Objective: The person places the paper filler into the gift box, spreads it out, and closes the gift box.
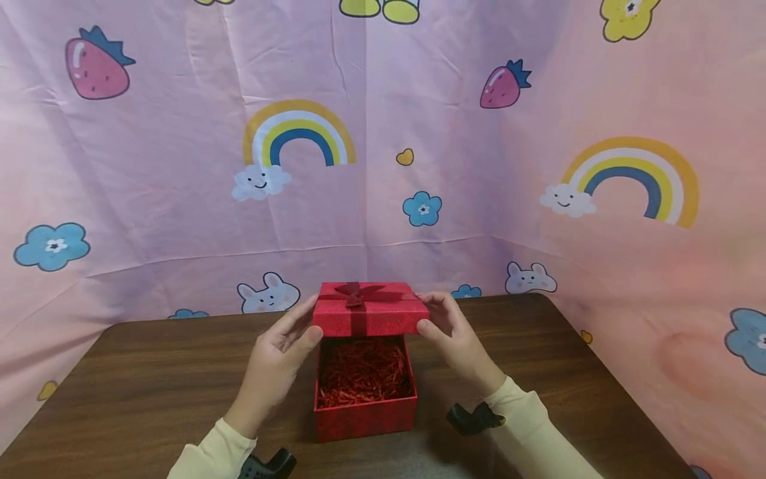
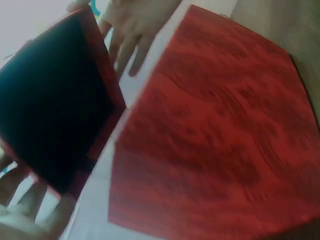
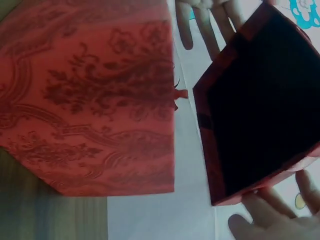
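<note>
Between both hands a red gift box lid with a dark red ribbon bow is held raised above the box. My left hand grips its left side, thumb at the front corner. On the right side, my right hand pinches it the same way. Below stands the red box base, uncovered, filled with red shredded paper. The wrist views show the lid's dark inside and the patterned box wall, with fingers along the lid's edges.
The box stands on a dark brown wooden table. Behind and to the right hangs a pastel cloth printed with rainbows, strawberries and flowers. A black wrist mount sits at the right sleeve, another at the left.
</note>
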Demonstrator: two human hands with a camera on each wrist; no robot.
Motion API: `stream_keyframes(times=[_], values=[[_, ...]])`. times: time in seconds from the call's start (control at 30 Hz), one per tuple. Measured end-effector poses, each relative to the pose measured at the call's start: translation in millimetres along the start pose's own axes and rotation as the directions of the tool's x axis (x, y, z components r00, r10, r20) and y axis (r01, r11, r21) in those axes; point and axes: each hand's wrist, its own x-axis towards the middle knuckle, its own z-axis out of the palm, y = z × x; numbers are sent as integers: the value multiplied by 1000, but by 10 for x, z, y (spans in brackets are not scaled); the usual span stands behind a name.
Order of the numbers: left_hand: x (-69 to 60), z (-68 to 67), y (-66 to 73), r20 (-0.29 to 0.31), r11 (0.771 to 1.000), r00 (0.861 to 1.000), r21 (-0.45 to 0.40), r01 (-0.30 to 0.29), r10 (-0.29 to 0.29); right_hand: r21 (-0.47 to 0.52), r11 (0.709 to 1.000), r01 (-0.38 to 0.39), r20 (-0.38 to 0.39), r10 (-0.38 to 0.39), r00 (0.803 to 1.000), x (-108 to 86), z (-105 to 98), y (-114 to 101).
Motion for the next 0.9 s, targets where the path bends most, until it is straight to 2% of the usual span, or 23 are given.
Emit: stream_keyframes(times=[0.17, 0.23, 0.37, 0.53, 0.67, 0.9], values=[[-107, -71, -78, 97, 999, 995, -34, -22, 25, 21, 1000, 12, 73, -13, 997, -94, -23, 61], [-156, -117, -109, 138, 999, 990, -19, -36, 38, 9, 1000, 1, 104, -2, 995, -137, -24, 76], [-259, -179, -179, 173, 995, 983, 76, -68, 54, -39, 999, 1, 125, 4, 992, -225, -5, 136], [-360, -184, -303, 183, 988, 981, 123, -90, 66, -46, 999, 6, 140, 1, 990, -307, 25, 288], [-414, -185, -380, 163, 984, 985, 159, -80, 54, -60, 998, 13, 160, -3, 987, -329, 44, 407], [-482, -207, -497, 171, 981, 984, 176, -86, 55, -73, 993, 92, 198, -76, 977, -331, 65, 536]])
